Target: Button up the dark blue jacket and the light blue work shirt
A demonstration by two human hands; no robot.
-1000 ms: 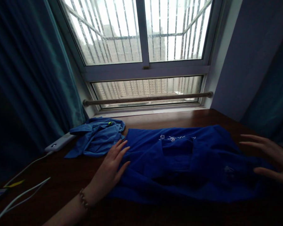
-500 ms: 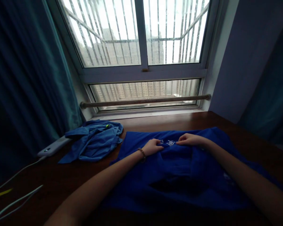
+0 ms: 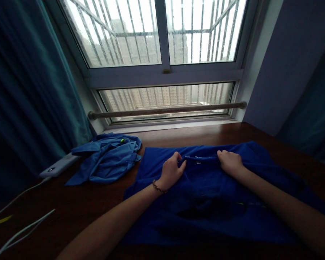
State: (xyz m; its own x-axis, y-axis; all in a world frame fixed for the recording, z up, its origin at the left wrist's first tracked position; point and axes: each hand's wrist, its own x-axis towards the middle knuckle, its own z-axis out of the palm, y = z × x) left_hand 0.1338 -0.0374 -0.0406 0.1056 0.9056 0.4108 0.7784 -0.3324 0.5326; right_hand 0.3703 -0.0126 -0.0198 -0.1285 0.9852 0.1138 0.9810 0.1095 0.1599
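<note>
A deep blue garment (image 3: pixel 157 173) with white lettering lies spread on a dark wooden surface. My left hand (image 3: pixel 172 169), with a beaded bracelet at the wrist, pinches its cloth between thumb and fingers, left of the lettering. On the other side of the lettering, my right hand (image 3: pixel 230 162) is closed on the same cloth. A raised fold runs straight between both hands and partly hides the white characters. Nearer to me the garment is bunched, with a dark opening or shadow in it.
A lighter blue crumpled cloth (image 3: pixel 111 159) lies to the left, beside a white power strip (image 3: pixel 59 166). White cables (image 3: pixel 24 231) run at the lower left. A window with a wooden bar (image 3: pixel 165 110) stands behind the wooden surface (image 3: pixel 178 133); a curtain (image 3: pixel 43 90) hangs left.
My right hand has moved to the right and closed into a fist on the cloth. The cloth between my hands has gone from lying flat to a taut fold. The view has tilted slightly down.
</note>
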